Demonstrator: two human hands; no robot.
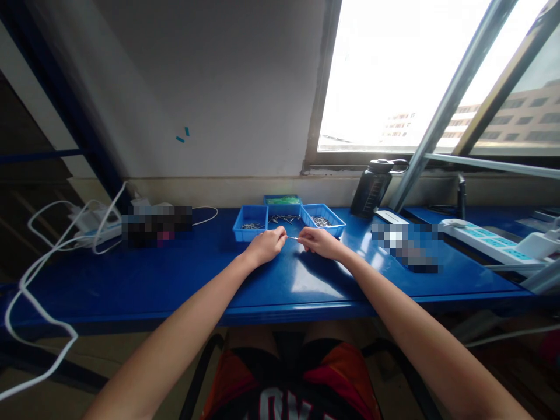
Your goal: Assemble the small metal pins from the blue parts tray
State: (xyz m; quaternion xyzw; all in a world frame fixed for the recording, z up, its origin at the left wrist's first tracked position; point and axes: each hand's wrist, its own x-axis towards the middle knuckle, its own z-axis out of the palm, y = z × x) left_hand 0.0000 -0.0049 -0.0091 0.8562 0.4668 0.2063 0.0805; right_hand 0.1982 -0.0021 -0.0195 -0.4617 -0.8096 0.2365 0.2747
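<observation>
A thin metal pin-like piece [292, 237] spans the small gap between my two hands, above the blue table. My left hand [266, 245] pinches its left end. The fingers of my right hand [318, 241] are closed on the right end; its exact kind is too small to make out. Just beyond my left hand is a blue bin [245, 234] with small metal pieces in it. Behind my right hand, another blue bin [336, 229] holds more small metal parts [321, 221]. Between the bins lies a loose pile of thin metal pieces [284, 219].
A third blue bin [282, 198] with green material stands at the back by the wall. A black bottle [371, 189] is to the right, near a white power strip [490, 239]. White cables [32, 291] hang over the left side of the blue table [166, 286].
</observation>
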